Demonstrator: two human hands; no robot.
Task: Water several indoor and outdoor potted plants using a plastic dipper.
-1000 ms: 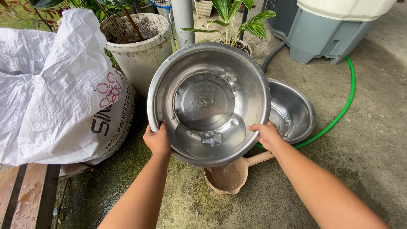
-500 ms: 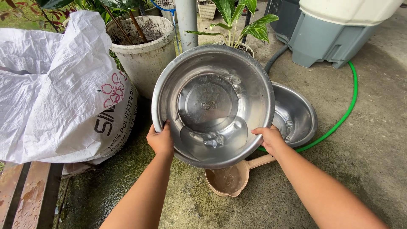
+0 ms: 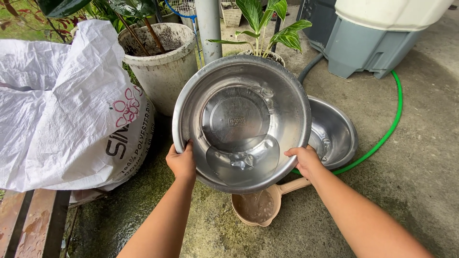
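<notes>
I hold a large steel basin (image 3: 287, 100) tilted toward me, with a little water pooled at its lower edge. My left hand (image 3: 181, 162) grips the rim at the lower left. My right hand (image 3: 306, 160) grips the rim at the lower right. Water runs off the low edge into a beige plastic dipper (image 3: 258, 208) that sits on the concrete just below. A second steel basin (image 3: 337, 134) rests on the ground behind and to the right, partly hidden by the held one.
A white woven sack (image 3: 71, 105) lies at the left beside a dirty white plant pot (image 3: 162, 62). A green hose (image 3: 389, 119) curves past a grey and white tank base (image 3: 363, 48). A leafy potted plant (image 3: 272, 28) and a grey pole (image 3: 210, 24) stand behind. A wet bench (image 3: 28, 220) is at lower left.
The basin and both hands have shifted slightly right and down in view. The pooled water in the basin has shrunk a little, and the dipper holds more water.
</notes>
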